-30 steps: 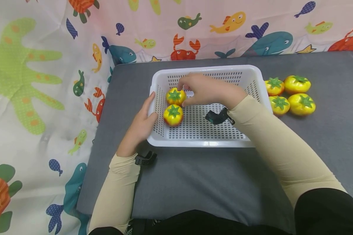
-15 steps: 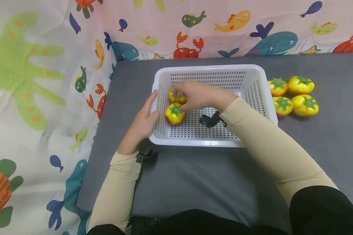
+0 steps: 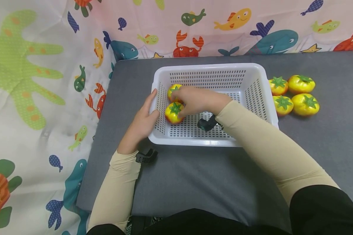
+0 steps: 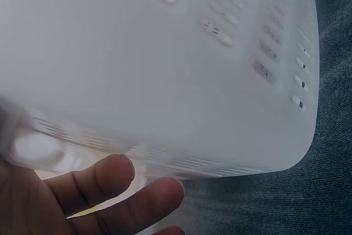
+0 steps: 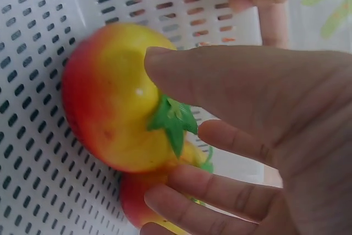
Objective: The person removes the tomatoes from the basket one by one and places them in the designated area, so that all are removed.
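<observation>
Two yellow-and-red toy tomatoes with green star-shaped tops lie at the left end of a white slotted basket. My right hand [image 3: 195, 99] reaches down over them. In the right wrist view its thumb overlaps the front tomato [image 5: 115, 97], and the other fingers spread over the rear tomato [image 5: 137, 196]. From the head view, the rear tomato is partly hidden by that hand, while the front one [image 3: 172, 115] shows its top. My left hand [image 3: 141, 122] rests against the left end of the basket [image 3: 194, 142], fingers fairly straight along its outer wall [image 4: 137, 70].
Several more toy tomatoes [image 3: 305, 105] sit on the grey cloth-covered table [image 3: 194, 176], just right of the basket. A curtain printed with sea animals [image 3: 164, 29] hangs behind the table and along its left side. Each wrist carries a small black camera [image 3: 147, 156].
My right hand has come down and slightly left, from beside the two tomatoes to over them. The left hand stays at the basket's end. The head view has shifted slightly.
</observation>
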Available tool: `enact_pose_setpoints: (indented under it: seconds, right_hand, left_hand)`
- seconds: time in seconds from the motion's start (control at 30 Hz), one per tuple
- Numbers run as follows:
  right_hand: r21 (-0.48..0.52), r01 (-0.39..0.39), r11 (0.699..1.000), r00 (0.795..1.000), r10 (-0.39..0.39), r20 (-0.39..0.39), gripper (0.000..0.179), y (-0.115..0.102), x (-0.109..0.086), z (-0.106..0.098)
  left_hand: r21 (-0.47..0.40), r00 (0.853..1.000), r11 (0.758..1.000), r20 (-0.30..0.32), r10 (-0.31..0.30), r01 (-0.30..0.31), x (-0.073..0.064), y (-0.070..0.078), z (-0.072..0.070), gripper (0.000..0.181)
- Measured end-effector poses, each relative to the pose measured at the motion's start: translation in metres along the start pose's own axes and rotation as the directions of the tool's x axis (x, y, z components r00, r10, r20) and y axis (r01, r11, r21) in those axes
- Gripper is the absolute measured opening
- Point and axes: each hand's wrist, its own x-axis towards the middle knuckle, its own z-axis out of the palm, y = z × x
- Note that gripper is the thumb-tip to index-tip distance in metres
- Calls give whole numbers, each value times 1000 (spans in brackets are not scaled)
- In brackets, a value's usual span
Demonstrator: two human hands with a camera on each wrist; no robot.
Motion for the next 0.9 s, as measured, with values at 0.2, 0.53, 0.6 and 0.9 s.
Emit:
enact_pose_setpoints:
  seconds: [0.2,0.53,0.6,0.9]
  right_hand:
    - [6,13,1000,1000,-13,10,67,0,3,5]
    - [-14,31,999,999,-30,28,63,-1,5,10]
    - [-10,30,1000,999,-29,33,66,-1,5,10]
    - [14,26,1000,998,-26,65,74,-2,6,17]
  left_hand:
    - [3,1000,1000,-5,8,-8,0,0,-1,76]
    - [5,1000,1000,-12,13,-13,1,0,-1,75]
    - [2,1000,1000,-9,13,-13,2,-1,-1,76]
    - [4,1000,1000,1,9,-9,0,-1,-1,76]
